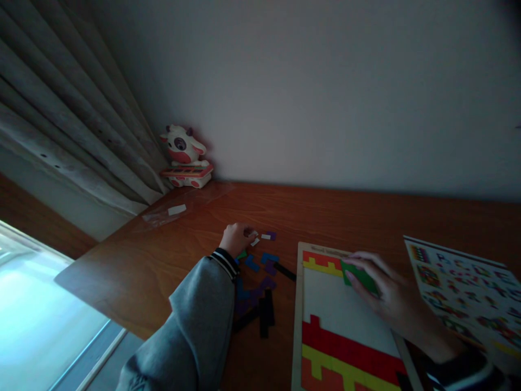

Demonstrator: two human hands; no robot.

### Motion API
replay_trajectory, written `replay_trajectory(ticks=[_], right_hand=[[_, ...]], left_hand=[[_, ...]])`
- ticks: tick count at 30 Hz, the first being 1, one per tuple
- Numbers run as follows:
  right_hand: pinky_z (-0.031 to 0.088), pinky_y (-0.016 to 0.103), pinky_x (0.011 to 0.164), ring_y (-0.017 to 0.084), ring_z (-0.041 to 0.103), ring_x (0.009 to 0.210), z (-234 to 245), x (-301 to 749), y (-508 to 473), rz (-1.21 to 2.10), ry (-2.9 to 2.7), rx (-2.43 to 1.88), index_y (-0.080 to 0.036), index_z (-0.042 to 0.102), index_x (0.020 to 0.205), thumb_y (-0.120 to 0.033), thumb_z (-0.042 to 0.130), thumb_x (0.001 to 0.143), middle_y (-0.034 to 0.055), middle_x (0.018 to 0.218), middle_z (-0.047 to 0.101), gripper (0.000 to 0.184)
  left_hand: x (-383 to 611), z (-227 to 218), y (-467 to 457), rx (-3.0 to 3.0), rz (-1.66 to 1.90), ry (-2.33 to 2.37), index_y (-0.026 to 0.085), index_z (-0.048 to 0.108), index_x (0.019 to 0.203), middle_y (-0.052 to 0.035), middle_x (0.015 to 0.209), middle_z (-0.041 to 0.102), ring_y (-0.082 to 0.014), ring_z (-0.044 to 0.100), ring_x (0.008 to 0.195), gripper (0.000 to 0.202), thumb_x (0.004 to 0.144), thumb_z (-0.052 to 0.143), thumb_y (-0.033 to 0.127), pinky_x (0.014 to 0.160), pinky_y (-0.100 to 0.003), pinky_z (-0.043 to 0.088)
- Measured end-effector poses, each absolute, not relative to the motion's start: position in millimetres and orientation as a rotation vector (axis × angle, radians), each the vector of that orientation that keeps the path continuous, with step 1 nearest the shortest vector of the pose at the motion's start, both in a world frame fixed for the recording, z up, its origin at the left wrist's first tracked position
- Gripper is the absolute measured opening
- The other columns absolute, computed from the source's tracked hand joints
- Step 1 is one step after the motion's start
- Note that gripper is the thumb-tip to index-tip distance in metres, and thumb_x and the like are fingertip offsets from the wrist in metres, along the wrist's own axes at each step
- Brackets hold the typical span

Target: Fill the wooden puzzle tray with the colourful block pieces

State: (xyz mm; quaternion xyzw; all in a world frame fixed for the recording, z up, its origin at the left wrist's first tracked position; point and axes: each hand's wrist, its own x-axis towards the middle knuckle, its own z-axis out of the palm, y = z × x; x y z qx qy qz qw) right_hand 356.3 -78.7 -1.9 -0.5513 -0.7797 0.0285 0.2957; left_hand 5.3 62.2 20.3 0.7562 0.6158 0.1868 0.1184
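Note:
A wooden puzzle board (299, 304) lies on the brown table, with red, orange and yellow pieces set along its top and bottom and a white bare middle. My right hand (391, 296) rests on the board's upper part, its fingers pressing a green piece (360, 278) there. My left hand (236, 238), in a grey sleeve, reaches out to a scatter of loose pieces (260, 271) in blue, purple, black and white left of the board. Its fingers are curled at a small white piece (254, 240); whether they grip it is unclear.
A printed sheet (468, 293) with small coloured figures lies at the right. A red and white cow toy (185, 157) stands in the far corner by the curtain (73, 130). A clear plastic bag (175, 212) lies near it. The table's left edge drops off beside a bright window.

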Motion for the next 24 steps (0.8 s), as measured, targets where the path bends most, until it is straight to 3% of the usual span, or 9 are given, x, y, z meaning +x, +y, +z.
replay_trajectory(ticks=[11, 24], right_hand=[[0.053, 0.039, 0.092, 0.023, 0.062, 0.109, -3, 357, -78, 0.044, -2.088, -1.459, -0.028, 0.056, 0.119, -0.042, 0.048, 0.096, 0.0071, 0.122, 0.058, 0.028], [0.054, 0.039, 0.091, 0.023, 0.062, 0.108, -5, 359, -77, 0.074, -2.086, -1.468, -0.031, 0.055, 0.121, -0.040, 0.048, 0.096, 0.0053, 0.122, 0.058, 0.028]], left_hand=[[9, 33, 67, 2.252, 0.342, 1.772, 0.020, 0.077, 0.092, -0.0029, 0.089, 0.076, -0.0180, 0.070, 0.085, 0.023, 0.083, 0.066, 0.038, 0.074, -0.023, 0.051], [32, 52, 87, 2.342, -0.007, 1.699, 0.021, 0.078, 0.078, -0.0040, 0.082, 0.075, -0.0224, 0.069, 0.083, 0.018, 0.060, 0.078, 0.023, 0.071, -0.025, 0.052]])
